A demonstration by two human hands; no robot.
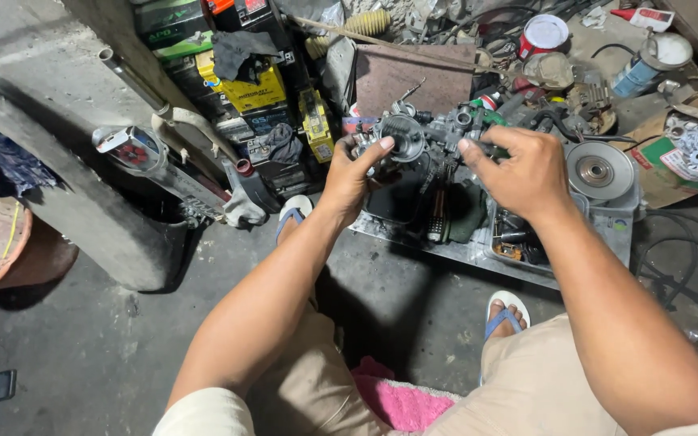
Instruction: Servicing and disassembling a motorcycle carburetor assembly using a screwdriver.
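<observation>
Both hands hold a grey metal carburettor [430, 133] up in front of me, over a cluttered floor. My left hand [351, 173] grips its left end, thumb resting by the round opening. On the right end sits my right hand [527, 171], fingers curled over the body and partly hiding it. A thin rod or cable sticks up from the top of the part.
A round silver pulley disc [599, 171] rests on a tray [620, 226] at right. Stacked batteries [252, 89] and a grey pipe [135, 81] stand at left, cans [543, 34] and cables at the back. My sandalled feet [504, 313] and a pink cloth [401, 400] are below.
</observation>
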